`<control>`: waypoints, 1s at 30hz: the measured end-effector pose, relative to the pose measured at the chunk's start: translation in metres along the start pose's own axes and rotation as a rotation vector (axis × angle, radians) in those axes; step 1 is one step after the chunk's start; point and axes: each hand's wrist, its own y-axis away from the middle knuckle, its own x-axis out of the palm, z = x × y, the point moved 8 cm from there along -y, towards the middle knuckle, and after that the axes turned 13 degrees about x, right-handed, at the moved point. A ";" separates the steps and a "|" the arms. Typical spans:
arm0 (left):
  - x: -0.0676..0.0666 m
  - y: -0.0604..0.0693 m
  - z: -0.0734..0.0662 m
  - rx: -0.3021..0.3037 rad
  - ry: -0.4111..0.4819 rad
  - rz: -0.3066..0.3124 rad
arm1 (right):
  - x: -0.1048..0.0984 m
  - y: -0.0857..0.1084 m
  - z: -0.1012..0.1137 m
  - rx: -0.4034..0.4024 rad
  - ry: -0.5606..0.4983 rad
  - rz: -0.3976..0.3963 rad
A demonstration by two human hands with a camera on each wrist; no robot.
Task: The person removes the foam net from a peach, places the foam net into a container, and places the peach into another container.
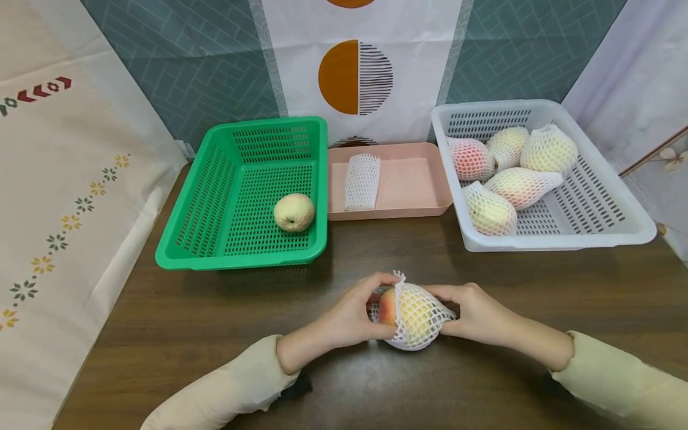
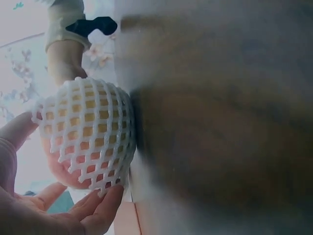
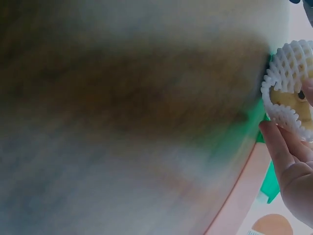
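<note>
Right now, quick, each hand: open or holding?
Left hand: holding the netted fruit, near its bare end.
Right hand: holding the same fruit's opposite side.

Passage: bare tabletop (image 1: 392, 245) is running across mid-frame. Obstacles: green basket (image 1: 242, 261), upper left, pink tray (image 1: 408, 182), upper centre, and white basket (image 1: 559, 240), upper right, are blocking; left hand (image 1: 357, 312), right hand (image 1: 475, 315) and netted fruit (image 1: 416, 316) are occupying lower centre

Soft light fills the head view, with dull glare on the near table (image 1: 376, 388) and shadow under the green basket (image 1: 242, 261). Both wrist views blur the table; in the left one the net (image 2: 96, 128) looks sharper.
</note>
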 end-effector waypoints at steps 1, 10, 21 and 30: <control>0.001 0.000 0.000 -0.005 -0.004 0.004 | 0.000 0.000 0.000 -0.003 0.006 0.003; 0.001 0.000 -0.001 -0.001 0.004 -0.012 | 0.001 0.004 -0.002 -0.027 0.013 0.080; 0.001 -0.004 -0.004 0.019 -0.008 0.011 | -0.001 0.008 -0.005 0.002 -0.117 0.091; -0.002 -0.001 0.000 0.000 0.083 0.050 | -0.002 0.005 -0.007 0.096 -0.154 0.022</control>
